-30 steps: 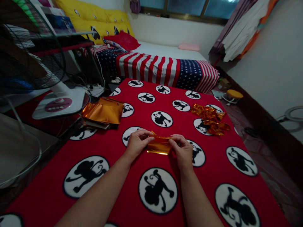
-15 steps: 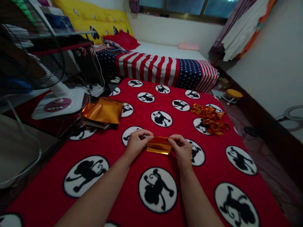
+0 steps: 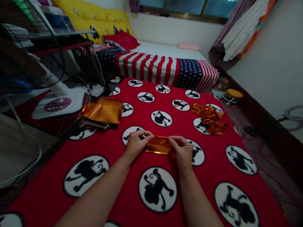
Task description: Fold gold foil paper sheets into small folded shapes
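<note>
A shiny gold foil sheet, folded into a small rectangle, is held just over the red cloth with black monkey figures in white circles. My left hand pinches its upper left corner between thumb and fingers. At the upper right corner, my right hand grips the same foil. To the left lies a stack of gold foil sheets. Several crumpled-looking folded gold foil pieces lie in a group at the right side of the cloth.
A fan stands at the left beside a cluttered desk. Beyond the red cloth is a bed with a striped and starred cover. A yellow-topped stool sits on the floor at the right.
The foil's front face looks flatter and more evenly lit than before, as it has tilted slightly. Both hands have stayed almost in the same place and keep their hold.
</note>
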A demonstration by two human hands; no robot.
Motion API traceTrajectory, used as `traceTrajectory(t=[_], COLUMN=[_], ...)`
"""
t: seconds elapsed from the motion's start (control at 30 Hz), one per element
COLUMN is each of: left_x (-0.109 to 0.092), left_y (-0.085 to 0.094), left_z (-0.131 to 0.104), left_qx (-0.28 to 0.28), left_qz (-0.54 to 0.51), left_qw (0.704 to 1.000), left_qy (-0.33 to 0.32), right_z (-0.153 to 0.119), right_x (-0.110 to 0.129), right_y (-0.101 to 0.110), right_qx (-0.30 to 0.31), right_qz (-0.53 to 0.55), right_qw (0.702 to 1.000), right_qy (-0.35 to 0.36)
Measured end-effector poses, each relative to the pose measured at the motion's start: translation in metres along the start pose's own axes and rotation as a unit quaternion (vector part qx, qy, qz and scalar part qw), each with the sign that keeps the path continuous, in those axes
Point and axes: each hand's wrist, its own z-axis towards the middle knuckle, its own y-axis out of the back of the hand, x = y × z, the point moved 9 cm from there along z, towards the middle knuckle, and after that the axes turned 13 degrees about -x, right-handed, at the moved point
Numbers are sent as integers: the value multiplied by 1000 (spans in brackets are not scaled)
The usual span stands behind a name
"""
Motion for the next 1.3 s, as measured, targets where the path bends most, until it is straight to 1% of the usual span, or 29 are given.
traceTrajectory(t=[0.27, 0.47, 0.6, 0.67, 0.8, 1.0, 1.07, 1.2, 1.3], left_x=[-1, -4, -5, -6, -4, -6, -10, -19, -21], left_y=[-2, -1, -6, -8, -11, -19, -19, -18, -18], left_z=[-1, -1, -2, -3, -5, -10, -10, -9, -10], left_qx=[15, 2, 31, 37, 39, 70, 77, 85, 91], left_qz=[8, -7, -23, -34, -55, -78, -82, -60, -48], left_qw=[999, 1000, 999, 999, 998, 994, 993, 994, 994], left_qy=[30, 22, 6, -4, 1, 43, 35, -22, -46], right_z=[1, -3, -5, -5, -7, -11, -12, -12, -12], right_x=[9, 16, 20, 22, 22, 22, 25, 28, 28], right_y=[5, 7, 7, 7, 6, 1, -1, -2, -3], right_qx=[-32, -49, -54, -57, -52, -31, -27, -19, -12], right_qz=[-8, -16, -23, -28, -35, -38, -41, -38, -35], right_qw=[999, 995, 993, 992, 991, 991, 989, 988, 988], right_qy=[39, 80, 99, 107, 118, 127, 137, 150, 148])
